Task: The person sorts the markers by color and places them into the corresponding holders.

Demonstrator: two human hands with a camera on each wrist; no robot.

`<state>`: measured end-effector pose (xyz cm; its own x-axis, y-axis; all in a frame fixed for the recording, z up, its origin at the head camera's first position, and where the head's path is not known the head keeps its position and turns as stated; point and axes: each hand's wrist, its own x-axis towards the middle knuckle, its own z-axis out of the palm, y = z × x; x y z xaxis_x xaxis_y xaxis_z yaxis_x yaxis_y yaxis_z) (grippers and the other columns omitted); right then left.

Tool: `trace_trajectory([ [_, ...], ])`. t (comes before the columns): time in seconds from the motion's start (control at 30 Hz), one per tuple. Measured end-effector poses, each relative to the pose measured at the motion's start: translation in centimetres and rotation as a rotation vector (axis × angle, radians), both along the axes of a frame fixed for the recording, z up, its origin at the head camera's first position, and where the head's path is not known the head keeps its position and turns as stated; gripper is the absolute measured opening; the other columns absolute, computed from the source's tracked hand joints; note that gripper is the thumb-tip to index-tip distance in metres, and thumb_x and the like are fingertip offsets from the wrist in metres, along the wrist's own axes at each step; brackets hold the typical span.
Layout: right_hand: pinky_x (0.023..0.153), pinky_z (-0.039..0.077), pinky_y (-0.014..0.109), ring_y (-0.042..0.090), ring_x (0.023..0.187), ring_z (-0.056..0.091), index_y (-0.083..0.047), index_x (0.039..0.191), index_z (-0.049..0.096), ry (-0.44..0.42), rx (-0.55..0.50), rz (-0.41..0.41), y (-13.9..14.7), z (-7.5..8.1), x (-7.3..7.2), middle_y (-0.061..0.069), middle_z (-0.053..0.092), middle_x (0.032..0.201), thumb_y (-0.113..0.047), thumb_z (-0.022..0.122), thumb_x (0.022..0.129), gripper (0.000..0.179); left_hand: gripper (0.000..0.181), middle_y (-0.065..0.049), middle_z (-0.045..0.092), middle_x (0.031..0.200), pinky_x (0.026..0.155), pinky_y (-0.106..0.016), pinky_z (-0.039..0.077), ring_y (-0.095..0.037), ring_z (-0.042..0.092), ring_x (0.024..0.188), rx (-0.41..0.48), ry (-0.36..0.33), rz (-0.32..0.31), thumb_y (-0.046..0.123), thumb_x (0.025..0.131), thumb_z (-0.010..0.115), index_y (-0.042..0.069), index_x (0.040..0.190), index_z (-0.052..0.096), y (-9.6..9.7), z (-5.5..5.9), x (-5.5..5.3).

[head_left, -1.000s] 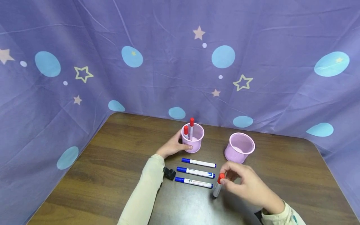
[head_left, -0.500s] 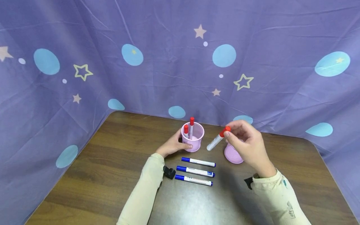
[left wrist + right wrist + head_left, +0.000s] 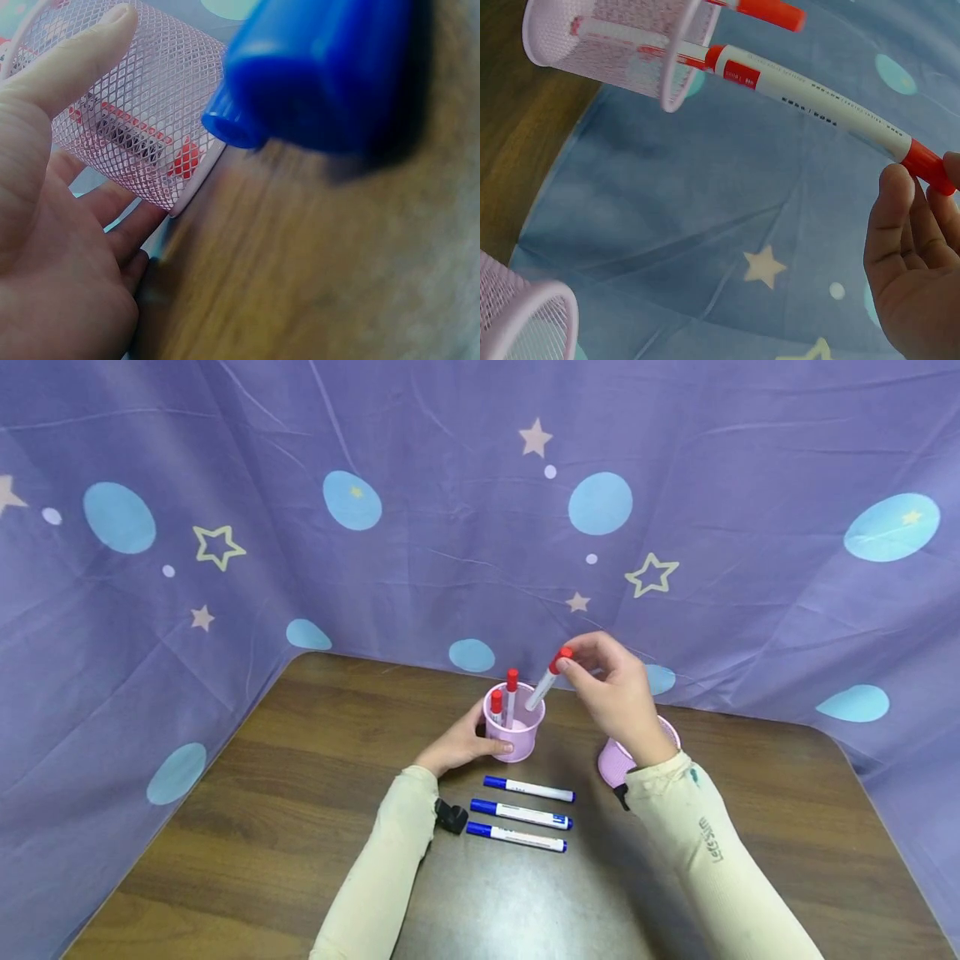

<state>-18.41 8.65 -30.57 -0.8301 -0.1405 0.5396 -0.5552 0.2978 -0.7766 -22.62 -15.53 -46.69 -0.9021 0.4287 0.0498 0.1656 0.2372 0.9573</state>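
Observation:
My left hand (image 3: 465, 744) grips a pink mesh pen cup (image 3: 521, 745) from its left side, thumb across the front. Two red-capped markers (image 3: 512, 689) stand inside it. By its red cap, my right hand (image 3: 611, 687) pinches another red-capped marker (image 3: 548, 680), tilted with its lower end at the cup's mouth. The right wrist view shows this marker (image 3: 817, 101) with its far end right at the rim. Mesh wall and thumb fill the upper left of the left wrist view, where the left hand (image 3: 60, 247) curves round the cup (image 3: 161, 82).
Three blue-capped markers (image 3: 521, 813) lie in a row on the wooden table (image 3: 300, 793), in front of the held cup. A second pink mesh cup (image 3: 617, 763) stands at the right, partly behind my right forearm. A patterned purple curtain (image 3: 450, 527) hangs behind the table.
My right hand has lifted the red-capped marker from the table's front right and carried it up and left to the held cup's mouth. My left hand has stayed on the cup.

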Motion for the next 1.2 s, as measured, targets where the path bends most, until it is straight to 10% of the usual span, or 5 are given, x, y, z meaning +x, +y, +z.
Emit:
trace_trajectory([
  [0.6,0.052,0.049,0.028,0.016,0.059,0.06,-0.008,0.102,0.069,-0.116,0.197,-0.038,-0.7,-4.1,-1.6,0.004,0.071,0.092,-0.01,0.073,0.091,0.012,0.1,-0.011,0.048,0.148,0.113,-0.045,0.033,-0.027,0.046,0.133,0.059,-0.007,-0.024,0.01,0.08,0.083,0.015,0.16,0.025,0.8,-0.5,0.3],
  [1.2,0.059,0.055,0.029,0.018,0.069,0.063,-0.005,0.098,0.068,-0.152,0.18,-0.037,-2.0,-7.0,-1.8,0.007,0.072,0.089,-0.006,0.075,0.088,0.012,0.098,-0.014,0.052,0.142,0.111,-0.045,0.036,-0.026,0.049,0.129,0.039,-0.005,-0.009,0.012,0.08,0.083,0.015,0.16,0.026,0.0,0.0,0.1],
])
